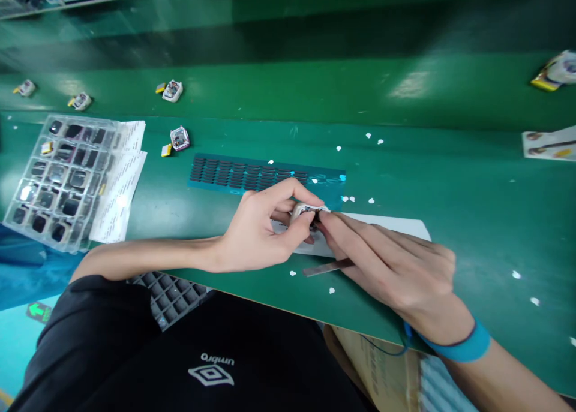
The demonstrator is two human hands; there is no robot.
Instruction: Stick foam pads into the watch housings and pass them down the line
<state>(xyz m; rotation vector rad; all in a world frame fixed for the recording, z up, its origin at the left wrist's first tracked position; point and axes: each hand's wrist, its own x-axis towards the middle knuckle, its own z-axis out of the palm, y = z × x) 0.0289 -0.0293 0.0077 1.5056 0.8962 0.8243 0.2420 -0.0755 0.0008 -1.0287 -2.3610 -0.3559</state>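
Observation:
My left hand [265,223] pinches a small white square device case [306,210] between thumb and fingers, just above a white sheet [396,226] on the green bench. My right hand [382,259] meets it from the right, fingertips pressed on the case's edge, with metal tweezers [326,268] tucked under the palm. A blue wrist strap [463,346] circles my right wrist. Just beyond the hands lies a teal strip [265,175] with rows of small dark pads.
A clear plastic tray [63,178] of dark square parts sits at the left on white papers [123,190]. Several more white cases with yellow parts lie on the bench [179,139] and on the conveyor [172,90]. Packets lie far right [555,70]. A cardboard box [378,364] stands below.

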